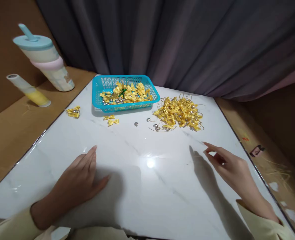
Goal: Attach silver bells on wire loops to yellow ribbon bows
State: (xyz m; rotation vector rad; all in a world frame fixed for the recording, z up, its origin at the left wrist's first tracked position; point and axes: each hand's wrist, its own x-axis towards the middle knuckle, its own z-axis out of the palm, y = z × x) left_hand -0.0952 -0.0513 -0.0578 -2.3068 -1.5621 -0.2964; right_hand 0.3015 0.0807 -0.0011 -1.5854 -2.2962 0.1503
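Observation:
My left hand (78,178) is over the left part of the white marbled table (147,196), its thumb apart from the fingers and nothing in it. On the right, my right hand (228,166) is held above the table with fingers bent and a small gap between the fingertips, holding nothing. Beyond it lies a heap of yellow bows (178,111) with thin cords and silver hearts. A blue basket (98,107) holds more bows, silver hearts and a bundle with a green tie (122,92). Two loose bows (113,122) and a silver heart (136,124) lie in front of the basket.
A small bow cluster (73,112) lies at the table's left edge. Past that edge stand a tumbler (48,63) with a blue lid and a clear-and-yellow tube (29,90). A dark curtain (137,36) hangs behind. A small pink-and-black item (256,151) lies right of the table.

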